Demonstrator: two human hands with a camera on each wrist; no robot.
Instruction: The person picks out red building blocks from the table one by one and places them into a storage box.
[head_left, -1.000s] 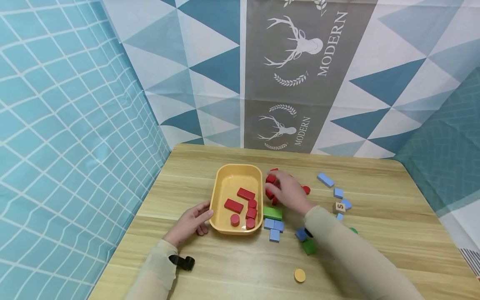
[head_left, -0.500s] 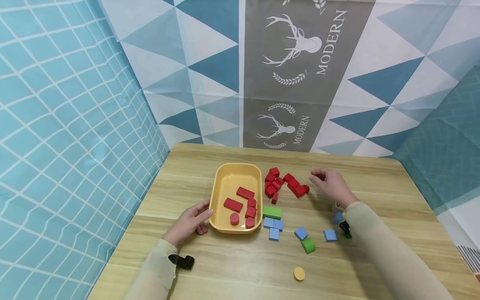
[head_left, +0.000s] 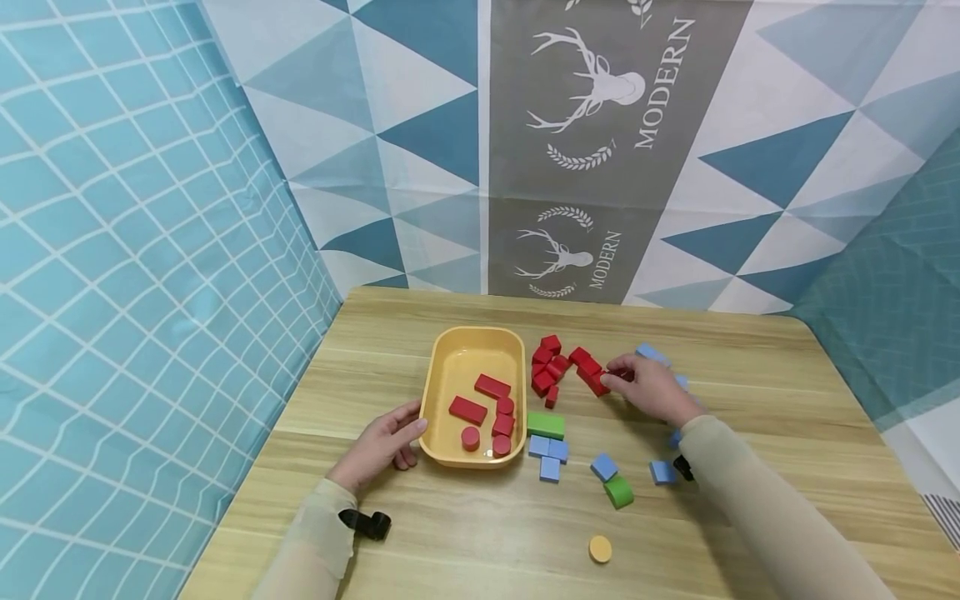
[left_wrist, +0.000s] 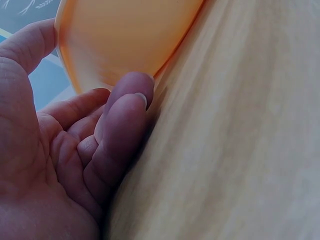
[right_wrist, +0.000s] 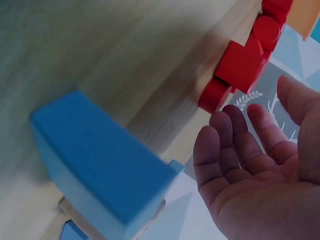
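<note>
Wood-grain table (head_left: 450, 533), left hand (head_left: 378, 446) relaxed against yellow tray (head_left: 467, 365), right hand (head_left: 651, 387) loosely spread beside red blocks (head_left: 589, 367)

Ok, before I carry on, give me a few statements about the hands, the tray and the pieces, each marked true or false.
1. The left hand touches the tray. True.
2. Only blue pieces are in the tray. False: it holds red pieces.
3. The right hand is at the red blocks on the table. True.
4. Both hands touch the tray. False: only the left hand does.
5. A yellow disc lies outside the tray. True.
</note>
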